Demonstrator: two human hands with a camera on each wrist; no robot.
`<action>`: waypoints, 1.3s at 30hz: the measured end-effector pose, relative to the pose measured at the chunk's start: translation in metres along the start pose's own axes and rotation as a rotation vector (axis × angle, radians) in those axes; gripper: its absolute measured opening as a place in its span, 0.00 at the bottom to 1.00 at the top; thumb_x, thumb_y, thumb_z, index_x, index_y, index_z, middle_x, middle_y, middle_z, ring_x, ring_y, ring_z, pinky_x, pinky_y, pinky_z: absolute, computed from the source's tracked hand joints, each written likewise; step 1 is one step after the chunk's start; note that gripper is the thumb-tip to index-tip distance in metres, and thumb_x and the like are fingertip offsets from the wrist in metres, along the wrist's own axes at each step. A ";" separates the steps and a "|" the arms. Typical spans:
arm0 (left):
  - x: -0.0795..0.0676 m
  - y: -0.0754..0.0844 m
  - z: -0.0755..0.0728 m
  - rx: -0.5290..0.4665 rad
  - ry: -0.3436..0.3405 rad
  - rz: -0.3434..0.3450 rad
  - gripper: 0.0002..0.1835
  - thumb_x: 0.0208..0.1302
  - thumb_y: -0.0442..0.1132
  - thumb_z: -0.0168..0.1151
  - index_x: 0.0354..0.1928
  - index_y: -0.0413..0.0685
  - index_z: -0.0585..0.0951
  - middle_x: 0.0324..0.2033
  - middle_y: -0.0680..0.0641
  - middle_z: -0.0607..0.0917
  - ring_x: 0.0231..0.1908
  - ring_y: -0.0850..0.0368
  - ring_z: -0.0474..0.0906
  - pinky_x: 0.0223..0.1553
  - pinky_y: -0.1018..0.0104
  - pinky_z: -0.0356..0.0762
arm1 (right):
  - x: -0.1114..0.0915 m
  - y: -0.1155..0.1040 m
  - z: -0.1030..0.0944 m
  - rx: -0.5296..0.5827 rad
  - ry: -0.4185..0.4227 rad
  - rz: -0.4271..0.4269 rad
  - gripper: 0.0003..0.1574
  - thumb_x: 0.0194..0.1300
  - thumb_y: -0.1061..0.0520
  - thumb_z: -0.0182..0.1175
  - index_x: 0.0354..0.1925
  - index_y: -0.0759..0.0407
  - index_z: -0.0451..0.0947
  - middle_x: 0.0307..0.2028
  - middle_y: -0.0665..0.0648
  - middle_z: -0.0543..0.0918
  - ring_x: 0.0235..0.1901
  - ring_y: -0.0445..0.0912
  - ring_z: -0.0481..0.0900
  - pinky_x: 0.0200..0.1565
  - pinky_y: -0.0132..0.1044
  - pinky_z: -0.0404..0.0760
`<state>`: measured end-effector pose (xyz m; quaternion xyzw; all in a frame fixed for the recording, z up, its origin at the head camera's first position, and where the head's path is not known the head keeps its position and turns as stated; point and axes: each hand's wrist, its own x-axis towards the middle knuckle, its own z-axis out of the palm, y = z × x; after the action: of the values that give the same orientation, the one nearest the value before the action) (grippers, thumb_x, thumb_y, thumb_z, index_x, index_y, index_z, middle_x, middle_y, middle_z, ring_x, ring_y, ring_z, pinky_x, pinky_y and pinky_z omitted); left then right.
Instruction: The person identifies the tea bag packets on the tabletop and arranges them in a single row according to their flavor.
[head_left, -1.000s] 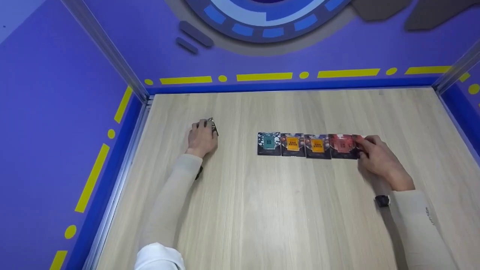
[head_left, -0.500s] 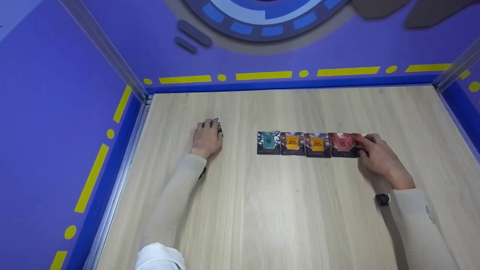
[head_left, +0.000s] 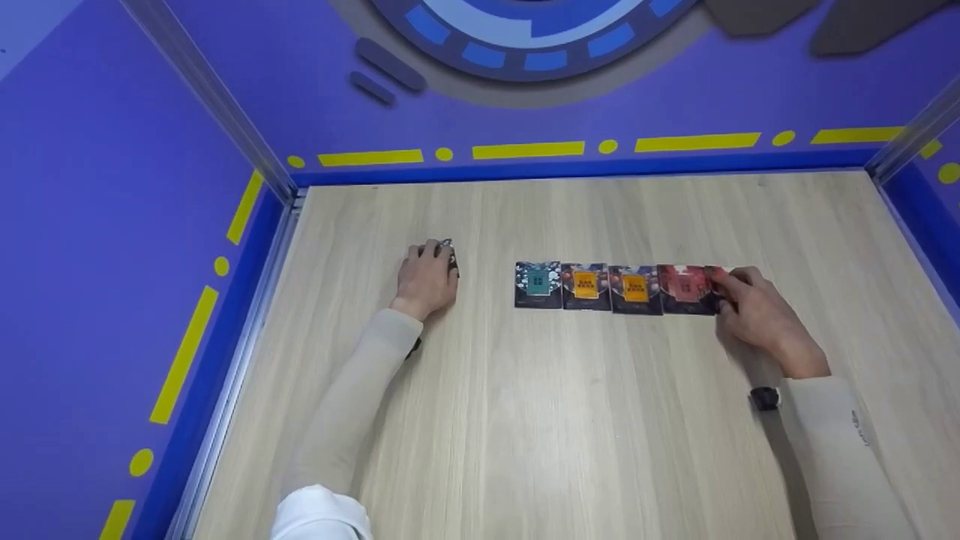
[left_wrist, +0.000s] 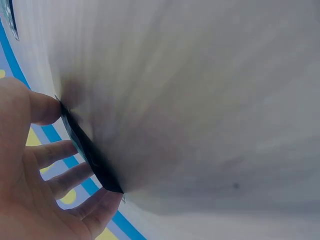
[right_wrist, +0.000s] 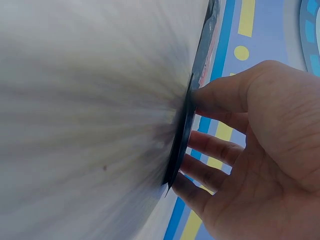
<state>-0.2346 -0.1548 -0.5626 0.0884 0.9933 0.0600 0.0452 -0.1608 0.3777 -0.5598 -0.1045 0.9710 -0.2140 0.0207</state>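
Four small packets lie in a row on the wooden table: a teal one, two orange ones and a red one. My right hand rests at the row's right end with thumb and fingers touching a dark packet, which is mostly hidden in the head view. Left of the row, my left hand lies flat over another dark packet. Its fingers press that packet onto the table.
Purple walls with yellow dashes close the table in at the back and on both sides. A metal rail runs along the left edge. A black watch sits on the right wrist.
My left hand has slid to the right with its packet, toward the teal end of the row. The right hand and the row have stayed in place.
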 end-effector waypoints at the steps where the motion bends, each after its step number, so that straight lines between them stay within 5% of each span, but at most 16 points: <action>1: 0.000 0.002 0.000 0.006 -0.002 0.005 0.30 0.82 0.48 0.47 0.78 0.42 0.69 0.73 0.35 0.71 0.72 0.31 0.69 0.68 0.42 0.76 | 0.000 0.000 0.000 0.002 0.000 0.001 0.34 0.74 0.65 0.56 0.75 0.69 0.68 0.64 0.79 0.67 0.58 0.74 0.72 0.58 0.73 0.73; 39: -0.012 0.047 0.010 0.031 0.050 0.136 0.28 0.82 0.49 0.51 0.76 0.46 0.74 0.72 0.39 0.75 0.69 0.34 0.72 0.66 0.42 0.78 | 0.000 -0.001 -0.001 -0.010 -0.008 0.015 0.33 0.74 0.64 0.55 0.74 0.70 0.68 0.64 0.78 0.67 0.59 0.75 0.72 0.60 0.73 0.72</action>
<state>-0.2138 -0.1099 -0.5658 0.1549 0.9866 0.0495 0.0150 -0.1606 0.3770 -0.5588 -0.0980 0.9727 -0.2085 0.0259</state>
